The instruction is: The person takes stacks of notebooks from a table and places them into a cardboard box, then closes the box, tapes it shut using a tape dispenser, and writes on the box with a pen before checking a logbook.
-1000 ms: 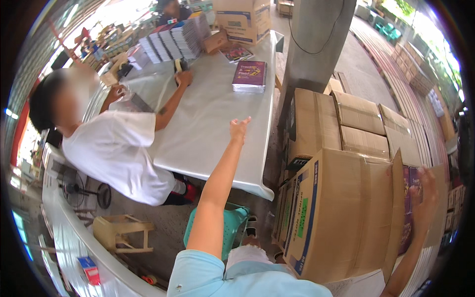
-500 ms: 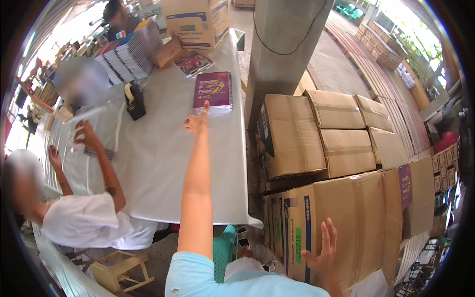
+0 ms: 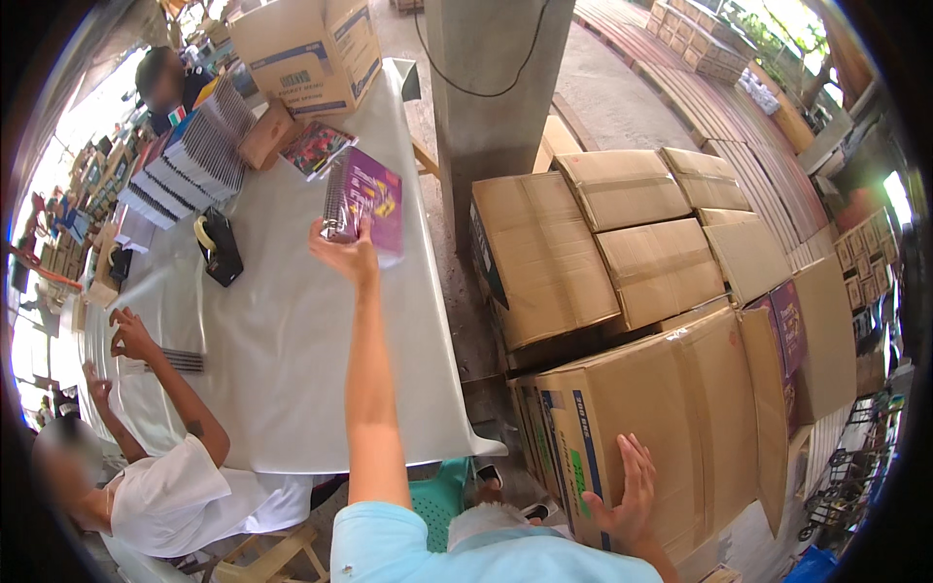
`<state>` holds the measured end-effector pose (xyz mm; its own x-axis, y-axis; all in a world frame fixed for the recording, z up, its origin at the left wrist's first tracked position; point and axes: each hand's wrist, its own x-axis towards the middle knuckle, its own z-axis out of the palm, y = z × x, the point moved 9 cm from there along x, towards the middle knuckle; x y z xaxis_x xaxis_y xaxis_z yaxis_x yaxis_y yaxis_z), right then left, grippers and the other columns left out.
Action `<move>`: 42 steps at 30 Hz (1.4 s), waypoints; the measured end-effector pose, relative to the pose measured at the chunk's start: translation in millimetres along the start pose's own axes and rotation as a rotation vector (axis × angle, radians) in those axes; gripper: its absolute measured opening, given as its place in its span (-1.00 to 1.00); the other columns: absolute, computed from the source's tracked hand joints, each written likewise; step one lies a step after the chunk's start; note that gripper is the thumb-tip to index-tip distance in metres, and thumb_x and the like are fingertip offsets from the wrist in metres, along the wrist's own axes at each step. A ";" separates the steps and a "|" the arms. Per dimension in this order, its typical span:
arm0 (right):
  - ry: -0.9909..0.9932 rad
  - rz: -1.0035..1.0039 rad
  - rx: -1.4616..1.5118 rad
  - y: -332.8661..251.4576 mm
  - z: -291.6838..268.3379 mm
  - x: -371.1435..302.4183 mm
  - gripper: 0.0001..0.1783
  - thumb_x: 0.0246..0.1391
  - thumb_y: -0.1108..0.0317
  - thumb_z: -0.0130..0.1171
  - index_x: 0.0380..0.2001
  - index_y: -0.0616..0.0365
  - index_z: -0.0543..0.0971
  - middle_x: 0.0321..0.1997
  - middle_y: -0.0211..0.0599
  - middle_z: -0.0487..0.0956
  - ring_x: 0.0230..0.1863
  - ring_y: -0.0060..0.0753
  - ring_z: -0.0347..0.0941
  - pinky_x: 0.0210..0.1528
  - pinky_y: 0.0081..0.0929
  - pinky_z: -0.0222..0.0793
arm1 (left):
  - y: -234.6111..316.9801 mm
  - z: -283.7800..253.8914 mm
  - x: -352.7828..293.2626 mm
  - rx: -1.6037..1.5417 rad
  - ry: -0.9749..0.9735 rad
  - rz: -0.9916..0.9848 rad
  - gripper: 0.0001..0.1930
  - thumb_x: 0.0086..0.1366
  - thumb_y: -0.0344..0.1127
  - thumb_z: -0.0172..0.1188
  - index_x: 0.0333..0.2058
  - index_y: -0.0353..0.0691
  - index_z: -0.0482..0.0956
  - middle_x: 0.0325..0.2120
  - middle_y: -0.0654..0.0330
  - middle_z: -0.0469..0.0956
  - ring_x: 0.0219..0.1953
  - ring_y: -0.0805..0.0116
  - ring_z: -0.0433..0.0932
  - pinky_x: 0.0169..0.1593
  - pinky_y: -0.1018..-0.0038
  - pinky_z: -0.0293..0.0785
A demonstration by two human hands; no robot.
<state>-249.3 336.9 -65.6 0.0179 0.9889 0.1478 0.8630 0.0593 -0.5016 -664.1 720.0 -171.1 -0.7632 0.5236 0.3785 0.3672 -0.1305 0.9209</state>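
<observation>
My left hand (image 3: 345, 248) grips the near end of a purple spiral notebook stack (image 3: 374, 204) on the table. Its thumb lies over the cover and its fingers go round the wire-bound side, where they are partly hidden. The stack is turned at an angle, with the binding on its left. Out to the right, my right hand (image 3: 627, 491) is open with fingers apart, over or against a large cardboard carton (image 3: 671, 408); whether it touches is unclear. A colourful printed booklet (image 3: 316, 146) lies just beyond the notebooks.
A black tape dispenser (image 3: 222, 248), tall notebook stacks (image 3: 190, 160) and an upright carton (image 3: 311, 63) stand on the white-covered table (image 3: 282, 389). A co-worker in white (image 3: 175, 486) sits left. More cartons (image 3: 544, 253) and a concrete pillar (image 3: 486, 126) are right. A green stool (image 3: 437, 500) is below.
My left hand has closed on the purple notebooks and turned them, showing their wire-bound side. The view has shifted. My right hand stays open beside the carton.
</observation>
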 end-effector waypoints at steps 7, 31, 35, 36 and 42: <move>0.038 -0.034 0.009 3.2 -3.0 -8.1 -0.16 0.02 -0.05 0.25 0.22 0.29 0.29 0.23 -0.02 0.37 0.31 0.08 0.22 0.33 0.04 0.02 | 152.6 -91.6 -80.6 -0.083 -0.544 0.671 -0.12 -0.17 -0.57 0.41 0.19 -0.25 0.19 0.06 0.07 0.43 0.12 0.05 0.32 0.23 0.19 0.18; 1.053 -0.199 0.307 243.5 -439.3 -254.2 -0.08 -0.27 0.40 0.53 0.22 0.28 0.33 -0.10 -0.15 0.58 -0.17 -0.36 0.54 -0.09 -0.42 0.46 | 523.3 -306.8 -456.5 -0.219 -0.665 0.854 0.11 0.04 0.32 0.27 0.38 -0.13 -0.09 0.28 -0.18 0.14 0.18 -0.01 0.36 0.16 0.20 0.37; 0.721 0.010 0.391 353.7 -442.1 -232.2 -0.04 -0.23 0.40 0.52 0.27 0.31 0.26 -0.04 -0.20 0.58 -0.14 -0.41 0.54 -0.10 -0.50 0.47 | 522.2 -316.7 -494.4 -0.111 -0.634 0.595 0.07 0.04 0.26 0.28 0.35 -0.27 0.02 0.28 -0.09 0.18 0.12 0.11 0.40 0.11 0.26 0.38; 0.524 0.086 0.695 394.7 -415.9 -215.6 -0.01 -0.22 0.38 0.51 0.29 0.30 0.23 0.00 -0.18 0.56 -0.13 -0.42 0.54 -0.10 -0.54 0.47 | 524.4 -316.9 -504.2 -0.104 -0.635 0.561 0.06 0.04 0.25 0.28 0.34 -0.28 0.02 0.28 -0.08 0.18 0.12 0.13 0.40 0.11 0.28 0.37; -0.084 0.130 0.314 513.8 -297.5 -161.8 0.10 -0.15 0.03 0.46 0.29 0.47 0.13 0.17 0.23 0.41 0.21 -0.11 0.36 0.25 -0.35 0.21 | 531.8 -326.9 -544.6 -0.052 -0.574 0.466 -0.04 0.06 0.14 0.34 0.28 -0.35 0.17 0.26 -0.11 0.21 0.07 0.16 0.44 0.10 0.34 0.38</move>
<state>341.5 166.7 -93.7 0.0643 0.9979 0.0014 0.6589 -0.0414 -0.7511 -226.9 90.2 142.8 -0.1314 0.7599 0.6366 0.5489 -0.4790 0.6850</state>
